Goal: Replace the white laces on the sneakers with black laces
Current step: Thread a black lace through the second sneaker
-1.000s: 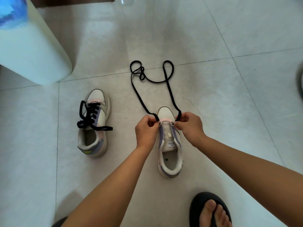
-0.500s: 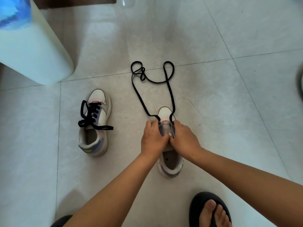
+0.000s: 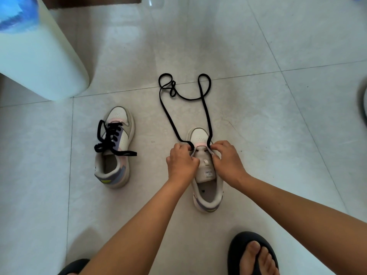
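Since half a second ago your hands have drawn slightly apart over the shoe's tongue.

Your left hand [image 3: 181, 162] and right hand [image 3: 226, 159] each curl onto the unlaced sneaker [image 3: 206, 175] by its front eyelets; your fingertips are hidden, so the exact pinch is unclear. From them the black lace [image 3: 205, 112] loops forward across the floor tiles [image 3: 258, 126]. To the left stands the laced sneaker [image 3: 114, 147], well apart.
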